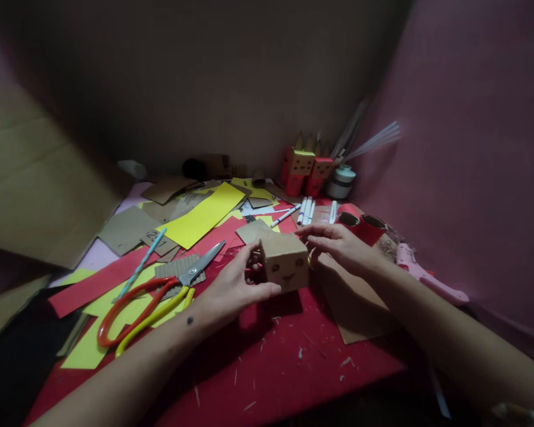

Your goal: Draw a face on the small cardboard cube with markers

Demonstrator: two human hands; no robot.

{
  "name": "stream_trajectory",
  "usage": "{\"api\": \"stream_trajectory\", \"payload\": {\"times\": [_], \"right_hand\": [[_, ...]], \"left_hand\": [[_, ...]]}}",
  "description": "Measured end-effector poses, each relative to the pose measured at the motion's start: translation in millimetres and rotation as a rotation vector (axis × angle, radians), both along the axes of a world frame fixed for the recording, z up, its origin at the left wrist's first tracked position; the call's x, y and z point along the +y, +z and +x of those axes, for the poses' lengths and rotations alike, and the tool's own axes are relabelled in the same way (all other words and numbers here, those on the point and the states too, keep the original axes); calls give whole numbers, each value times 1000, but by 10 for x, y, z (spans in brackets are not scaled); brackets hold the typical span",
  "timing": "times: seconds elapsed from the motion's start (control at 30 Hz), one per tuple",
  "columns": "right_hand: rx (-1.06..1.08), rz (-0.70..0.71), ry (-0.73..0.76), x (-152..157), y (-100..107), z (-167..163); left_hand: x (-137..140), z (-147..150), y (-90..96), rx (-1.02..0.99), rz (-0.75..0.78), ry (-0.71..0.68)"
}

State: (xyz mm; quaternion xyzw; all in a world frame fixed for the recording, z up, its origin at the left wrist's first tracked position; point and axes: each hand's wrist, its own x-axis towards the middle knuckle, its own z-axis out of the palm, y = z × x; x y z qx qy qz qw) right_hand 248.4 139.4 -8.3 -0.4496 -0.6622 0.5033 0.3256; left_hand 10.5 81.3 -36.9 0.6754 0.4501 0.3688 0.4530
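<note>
A small cardboard box (286, 267) with a drawn face of eyes and mouth sits above the red table top, its face turned toward me. My left hand (244, 281) grips it from the left, thumb along the lower front edge and fingers at the side and behind. At the box's upper right, my right hand (338, 244) has its fingers stretched toward the rear corner; whether they touch it I cannot tell. Left of my left hand lie scissors (178, 283) with one red and one yellow handle. Beneath my right forearm is a flat piece of cardboard (356, 302).
Yellow paper (207, 216), red paper (104, 279) and cardboard scraps cover the left side. Behind the box are several markers (308, 210). Red figures (300, 172) and a jar (342, 181) stand at the back. At right lie red tubes (370, 228) and a pink glue gun (427, 276).
</note>
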Motion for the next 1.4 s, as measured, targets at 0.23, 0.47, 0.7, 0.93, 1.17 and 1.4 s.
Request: {"api": "stream_trajectory", "payload": {"times": [0.23, 0.47, 0.7, 0.93, 1.17, 1.4], "right_hand": [[80, -113, 187, 36, -21, 47], [193, -219, 307, -70, -102, 91], [174, -251, 292, -142, -191, 41], [-129, 24, 224, -170, -214, 159], [-230, 341, 162, -189, -461, 243], [-171, 333, 207, -132, -522, 206]], "left_hand": [[-24, -25, 140, -246, -192, -14], [-16, -42, 122, -283, -260, 0], [-24, 11, 44, -326, -354, 17], [-78, 133, -30, -352, -332, 58], [-118, 217, -125, -265, -202, 123], [-120, 197, -131, -138, -130, 113]]}}
